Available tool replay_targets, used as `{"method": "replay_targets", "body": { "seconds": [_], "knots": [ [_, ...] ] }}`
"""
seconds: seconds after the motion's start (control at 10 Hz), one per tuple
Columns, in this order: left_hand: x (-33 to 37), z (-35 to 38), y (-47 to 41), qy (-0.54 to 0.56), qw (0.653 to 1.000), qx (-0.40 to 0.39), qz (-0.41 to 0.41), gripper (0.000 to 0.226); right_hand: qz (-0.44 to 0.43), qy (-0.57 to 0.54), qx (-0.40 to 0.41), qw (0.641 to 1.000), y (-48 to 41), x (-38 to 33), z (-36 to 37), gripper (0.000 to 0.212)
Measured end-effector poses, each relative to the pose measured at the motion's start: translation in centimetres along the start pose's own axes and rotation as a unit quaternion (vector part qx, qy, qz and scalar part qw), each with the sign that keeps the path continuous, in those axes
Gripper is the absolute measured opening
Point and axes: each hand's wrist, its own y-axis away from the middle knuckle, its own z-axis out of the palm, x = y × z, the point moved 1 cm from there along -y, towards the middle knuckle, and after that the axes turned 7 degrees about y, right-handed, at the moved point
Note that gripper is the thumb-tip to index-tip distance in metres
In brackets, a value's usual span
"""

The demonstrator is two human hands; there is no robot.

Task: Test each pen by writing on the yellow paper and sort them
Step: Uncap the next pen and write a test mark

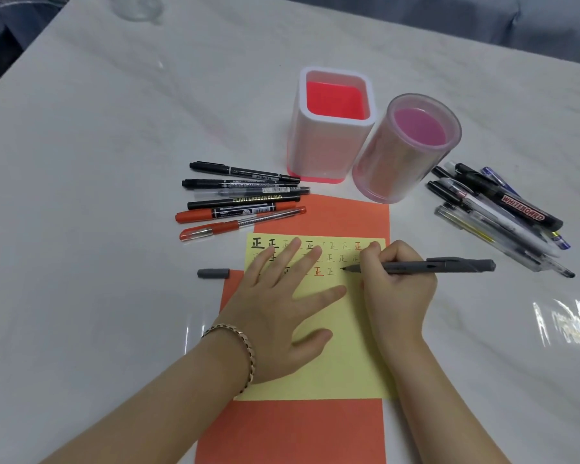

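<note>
Firmly, the grey pen (439, 265) is pinched by the right hand (395, 286), tip on the yellow paper (342, 329), which is pressed flat by the spread left hand (275, 316).

Marble table (98, 145) bears orange paper (349, 216), square holder (329, 145), round holder (399, 162), pens (241, 199), grey cap (213, 273).

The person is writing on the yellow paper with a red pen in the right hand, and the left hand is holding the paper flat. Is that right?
Nearly. The pen is grey, not red. The head view shows the right hand gripping a grey pen, its tip on the yellow paper, while the left hand presses the paper flat.
</note>
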Motion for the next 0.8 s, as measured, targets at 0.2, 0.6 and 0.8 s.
{"method": "replay_targets", "body": {
  "seconds": [0.2,0.6,0.8],
  "knots": [
    [0.00,-0.05,0.04,-0.004,1.000,0.000,0.000,0.048,0.002,-0.007,-0.008,1.000,0.18,-0.14,-0.13,0.030],
    [0.03,-0.08,-0.02,-0.005,1.000,0.001,0.001,0.048,0.001,-0.001,0.016,1.000,0.14,0.34,-0.24,0.042],
    [0.09,-0.18,-0.03,-0.002,1.000,0.002,-0.001,0.048,-0.008,-0.010,-0.009,1.000,0.08,-0.06,-0.05,0.033]
  ]
}}
